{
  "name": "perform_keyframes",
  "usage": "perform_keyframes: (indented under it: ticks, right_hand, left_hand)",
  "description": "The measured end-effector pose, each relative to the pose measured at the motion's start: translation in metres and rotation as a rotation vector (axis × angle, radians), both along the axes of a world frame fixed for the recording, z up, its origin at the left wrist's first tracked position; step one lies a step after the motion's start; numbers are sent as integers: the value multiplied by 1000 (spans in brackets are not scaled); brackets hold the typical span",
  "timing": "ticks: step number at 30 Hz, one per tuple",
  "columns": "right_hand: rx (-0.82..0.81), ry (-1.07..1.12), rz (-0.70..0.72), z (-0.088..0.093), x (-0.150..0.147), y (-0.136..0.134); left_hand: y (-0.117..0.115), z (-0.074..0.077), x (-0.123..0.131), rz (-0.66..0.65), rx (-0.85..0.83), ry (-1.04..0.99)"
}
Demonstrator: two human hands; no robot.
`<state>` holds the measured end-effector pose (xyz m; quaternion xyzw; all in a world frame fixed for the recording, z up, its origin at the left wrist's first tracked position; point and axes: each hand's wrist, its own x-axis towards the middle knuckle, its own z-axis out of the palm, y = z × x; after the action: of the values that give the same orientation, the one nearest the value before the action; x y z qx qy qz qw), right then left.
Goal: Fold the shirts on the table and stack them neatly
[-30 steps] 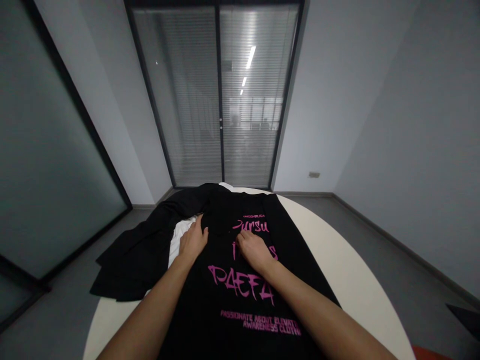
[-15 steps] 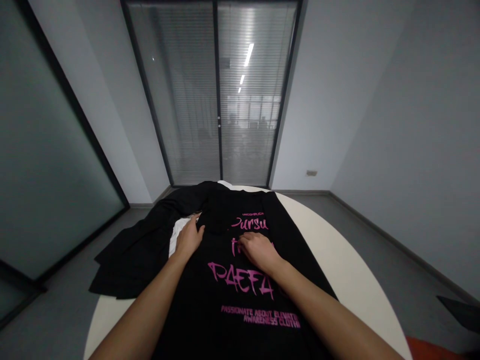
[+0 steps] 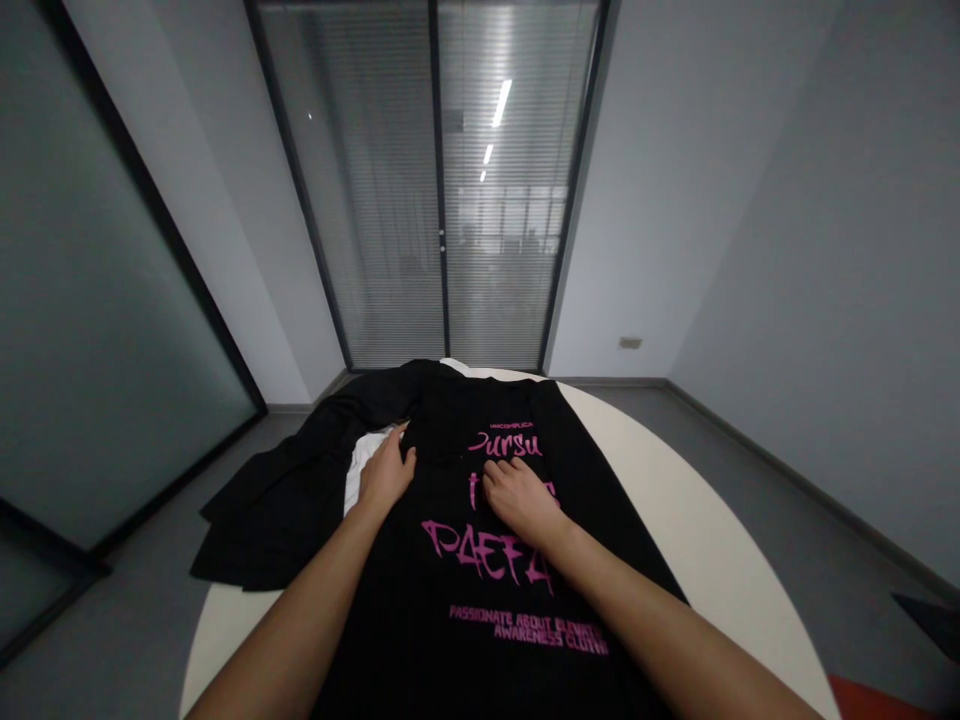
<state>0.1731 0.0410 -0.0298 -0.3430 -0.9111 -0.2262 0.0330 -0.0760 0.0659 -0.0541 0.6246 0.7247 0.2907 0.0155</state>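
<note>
A black shirt (image 3: pixel 480 575) with pink lettering lies spread on the table, its right side folded inward so the print is cut off at the right. My left hand (image 3: pixel 386 472) rests at the left edge of its folded body, thumb apart from the fingers; the fingertips are partly hidden at the cloth's edge. Palm down on the printed middle lies my right hand (image 3: pixel 519 497), its fingers slightly bent against the fabric. Out to the left spreads more black cloth (image 3: pixel 289 490), overhanging the table's edge. Between it and my left hand shows a white patch (image 3: pixel 358 468).
The round cream table (image 3: pixel 720 560) curves along the right side. Beyond it stand a glass partition with blinds (image 3: pixel 495 230) and pale walls (image 3: pixel 750 180). Something red (image 3: pixel 874 700) shows low at the right, below a dark object (image 3: pixel 930 622).
The whole view has shifted slightly, so the scene sits a little further right. Both hands keep nearly the same places on the shirt.
</note>
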Motion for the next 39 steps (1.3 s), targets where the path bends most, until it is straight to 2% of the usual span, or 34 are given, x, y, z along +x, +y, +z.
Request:
perform_keyframes:
  ticks: [4, 11, 14, 23, 26, 30, 36, 39]
  right_hand:
    - [-21, -16, -52, 0, -1, 0]
    - [-213, -36, -105, 27, 10, -15]
    - [-237, -51, -129, 32, 10, -21]
    - [-213, -105, -105, 25, -7, -19]
    - [-177, -85, -121, 18, -2, -16]
    - [-168, -49, -46, 15, 12, -13]
    - [-326, 109, 31, 21, 28, -11]
    - [-415, 264, 46, 17, 29, -12]
  left_hand:
    - [-1, 1, 1, 8, -5, -3]
    - [-1, 4, 2, 14, -40, 7]
    - [-1, 5, 2, 17, -47, 8]
    - [-1, 3, 2, 28, -59, -1]
    - [-1, 4, 1, 32, -69, -6]
    - [-1, 9, 2, 40, -114, -24]
    - [-1, 10, 1, 81, -166, -49]
    - [0, 8, -1, 86, -159, -61]
